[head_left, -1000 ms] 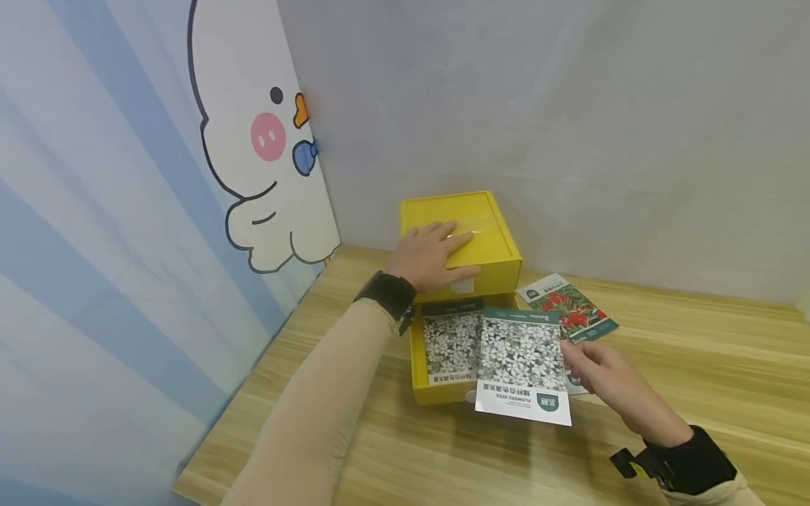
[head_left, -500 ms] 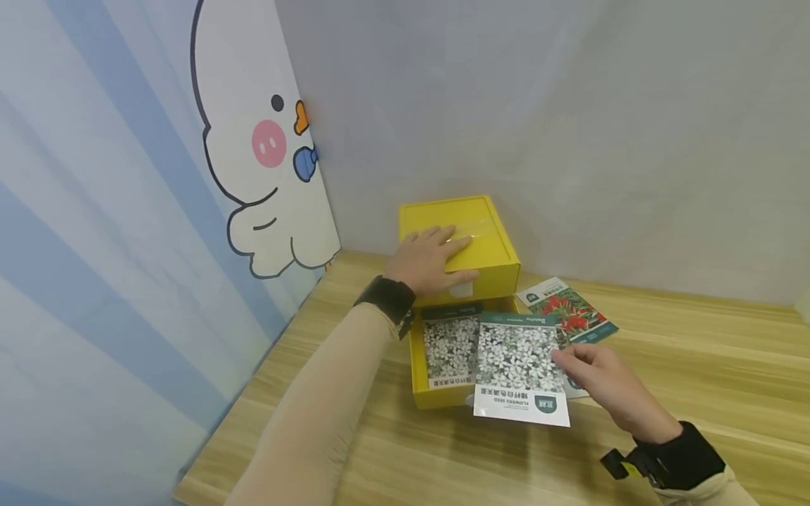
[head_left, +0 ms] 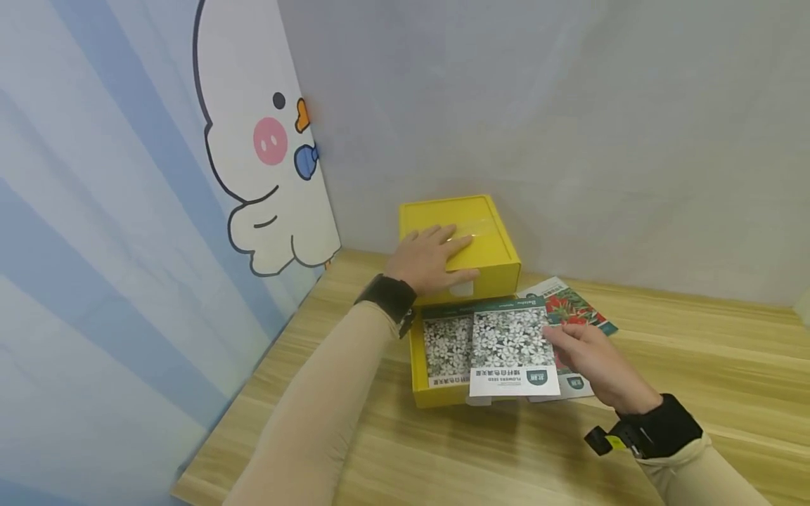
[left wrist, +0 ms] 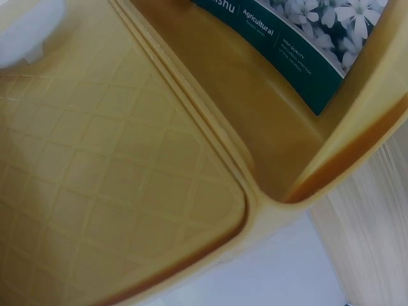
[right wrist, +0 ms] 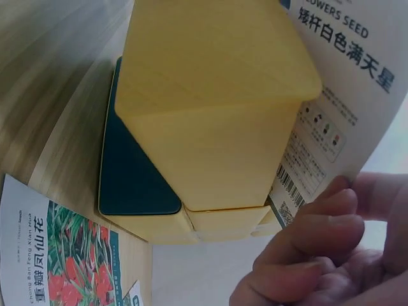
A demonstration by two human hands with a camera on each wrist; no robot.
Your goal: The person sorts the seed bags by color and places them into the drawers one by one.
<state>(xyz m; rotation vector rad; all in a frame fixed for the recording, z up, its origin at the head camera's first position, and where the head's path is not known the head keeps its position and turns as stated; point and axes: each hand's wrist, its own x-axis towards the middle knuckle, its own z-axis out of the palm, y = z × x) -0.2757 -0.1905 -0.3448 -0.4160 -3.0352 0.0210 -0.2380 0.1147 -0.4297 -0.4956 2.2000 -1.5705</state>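
Observation:
My left hand [head_left: 425, 261] rests with fingers spread on top of a yellow box [head_left: 468, 211]. From the box's near side juts a yellow open compartment [head_left: 419, 396], seen closer in the left wrist view. Inside it lies a white-flower seed packet [head_left: 448, 348] with a dark green top strip, also in the left wrist view [left wrist: 306, 73]. My right hand [head_left: 591, 358] pinches a second white-flower seed packet [head_left: 509, 341] by its right edge. That packet overlaps the compartment's right part in the head view. The right wrist view shows printed text and a barcode on it [right wrist: 338, 121].
A red-flower seed packet [head_left: 572, 309] lies on the wooden table [head_left: 709, 365] right of the box, with another packet [head_left: 572, 388] partly hidden under my right hand. Behind the box rises a grey wall [head_left: 569, 140]. A cartoon panel [head_left: 266, 211] stands at left.
My right hand has carried its seed packet left and away from me, farther over the compartment. My left hand stays on the box.

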